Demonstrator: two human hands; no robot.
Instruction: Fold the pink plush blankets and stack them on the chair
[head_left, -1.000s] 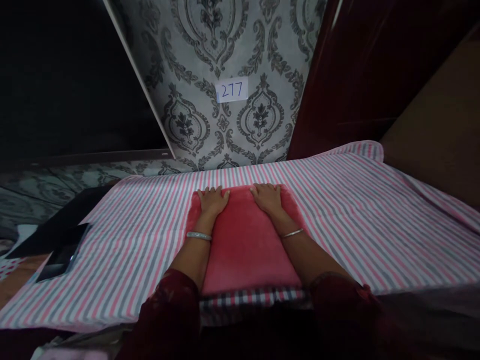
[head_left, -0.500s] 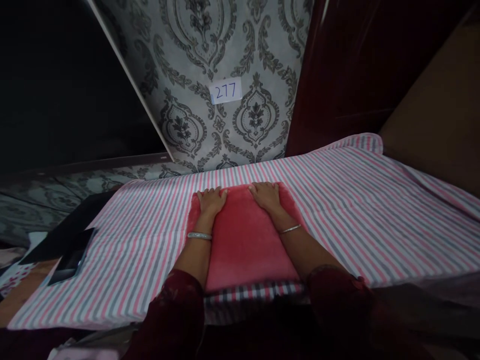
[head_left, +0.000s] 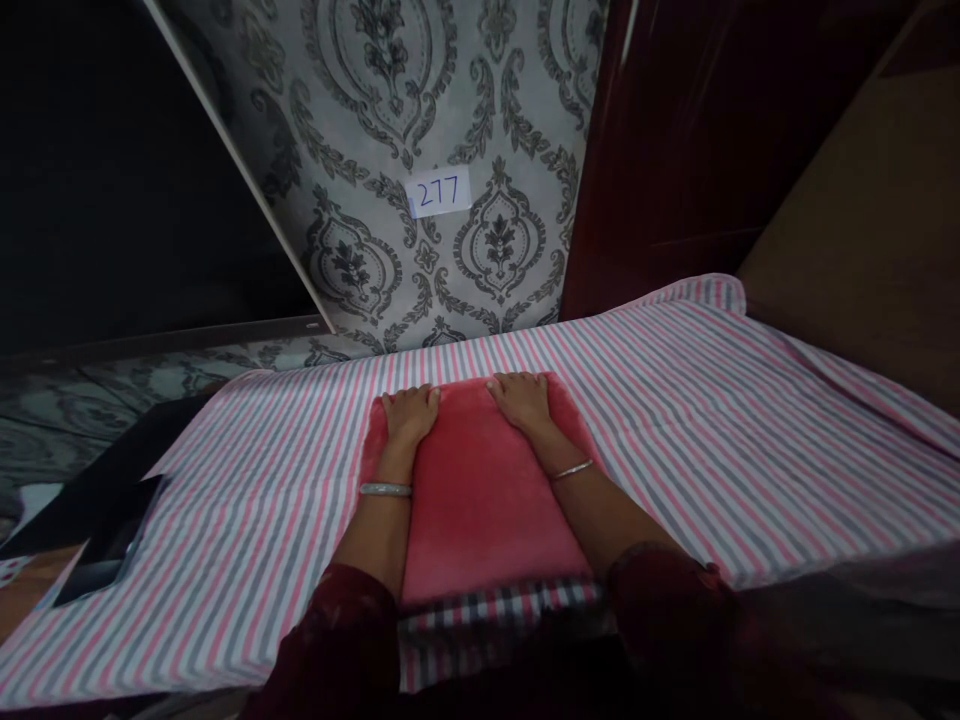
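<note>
A red plush cloth (head_left: 484, 500), folded into a rectangle, lies on the striped tablecloth (head_left: 262, 500) in front of me. My left hand (head_left: 412, 412) rests on its far left corner, palm down, with the fingers spread towards the far edge. On the far right part lies my right hand (head_left: 521, 398), also flat with the fingers apart. Neither hand grips the cloth. A bangle (head_left: 385, 490) circles my left wrist, and a thinner bracelet (head_left: 574, 469) sits on the right one. The cloth's near edge reaches the table edge close to my body.
A dark tablet-like device (head_left: 112, 540) lies at the left end of the table. Behind stands a large black screen (head_left: 142, 190). A paper marked 277 (head_left: 439, 191) is on the patterned wall, with a dark red panel (head_left: 675, 150) to its right.
The whole view has shifted slightly, so things appear a little lower and further left. Both hands stay flat on the red cloth, which looks the same.
</note>
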